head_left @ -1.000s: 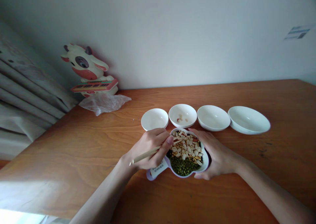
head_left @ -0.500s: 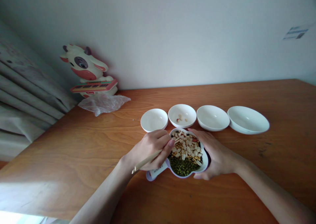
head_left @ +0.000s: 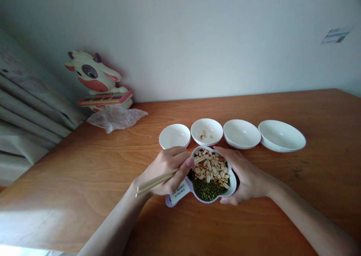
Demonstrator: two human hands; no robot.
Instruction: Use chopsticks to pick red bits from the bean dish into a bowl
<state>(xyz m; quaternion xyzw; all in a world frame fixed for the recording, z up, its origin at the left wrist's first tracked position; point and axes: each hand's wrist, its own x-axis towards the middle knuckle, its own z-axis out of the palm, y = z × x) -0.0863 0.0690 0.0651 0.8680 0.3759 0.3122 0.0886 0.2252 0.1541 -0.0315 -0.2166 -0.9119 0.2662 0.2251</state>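
Note:
My left hand (head_left: 166, 170) is closed around a pair of wooden chopsticks (head_left: 158, 181), whose tips reach into the pale seeds in a white flower-shaped bowl (head_left: 232, 188). That bowl holds mixed peanuts, yellow beans, a few red beans and green mung beans. My right hand (head_left: 245, 175) cups the bowl's right side with curled fingers. Behind stand small white bowls in a row: one bare (head_left: 175, 135), one with a few nuts (head_left: 207, 131), then two more bare ones (head_left: 241, 134) (head_left: 281, 135).
A wooden table (head_left: 84, 173) runs to a pale wall. At the back left sit a cow-shaped toy (head_left: 96, 79) and a crumpled clear plastic bag (head_left: 115, 117). A grey curtain (head_left: 25, 109) hangs at the left edge.
The chopsticks have swung flatter, their back ends sticking out further to the left; the tips stay in the seeds. My right hand keeps its hold on the bowl.

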